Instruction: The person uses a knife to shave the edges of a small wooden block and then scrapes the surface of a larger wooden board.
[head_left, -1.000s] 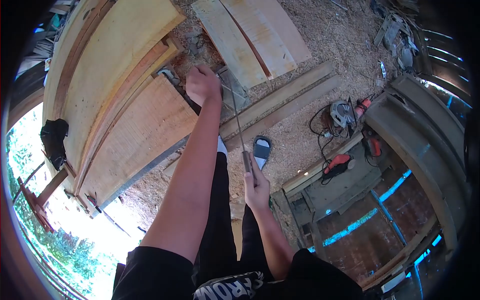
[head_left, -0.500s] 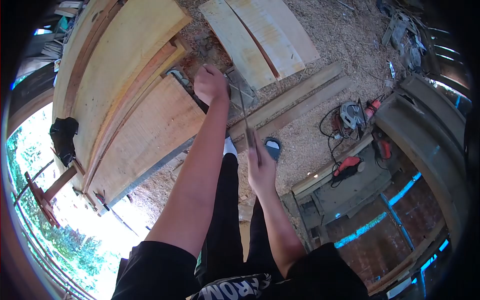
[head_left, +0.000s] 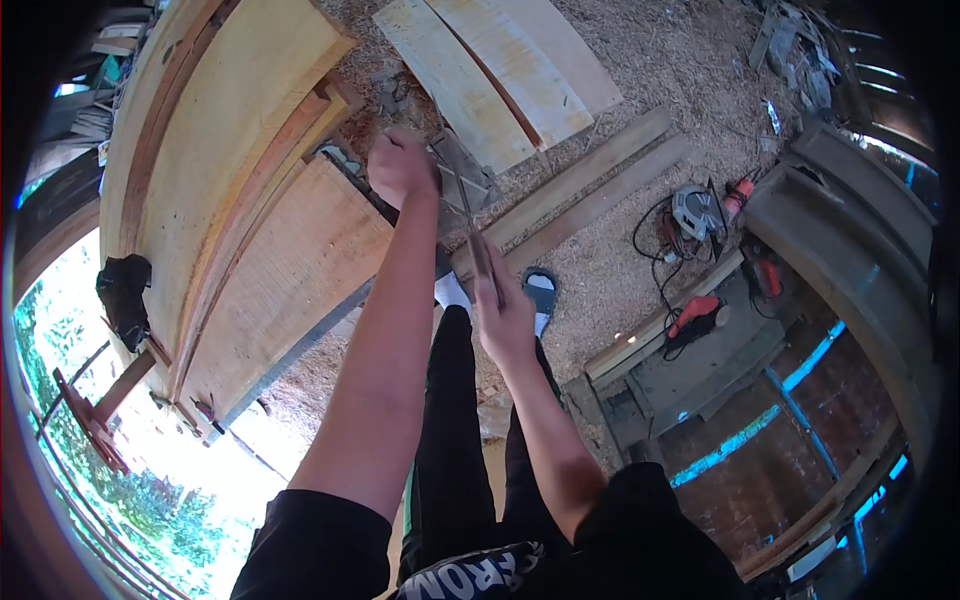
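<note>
My left hand [head_left: 402, 168] is closed in a fist at the end of the outstretched arm, near the end of a wide plank on the left. Whatever its fingers hold is hidden from here. Closer to my body, my right hand [head_left: 507, 322] is wrapped round a long, narrow, dark tool [head_left: 466, 208] that looks like a file or a blade. It slants up and left from the fist, its thin far end passing close beside my left hand. Blur keeps me from telling whether the tool touches anything there.
Large wide planks [head_left: 285, 260] are stacked on the left. Pale boards [head_left: 480, 90] and narrow strips [head_left: 580, 185] lie on the sawdust floor. A circular saw [head_left: 697, 213] with a cord and an orange power tool [head_left: 693, 318] lie to the right, beside a wooden frame [head_left: 850, 250].
The whole view has shifted slightly, so the scene sits a little further left. Both hands keep their grips, and the tool still slants between them.
</note>
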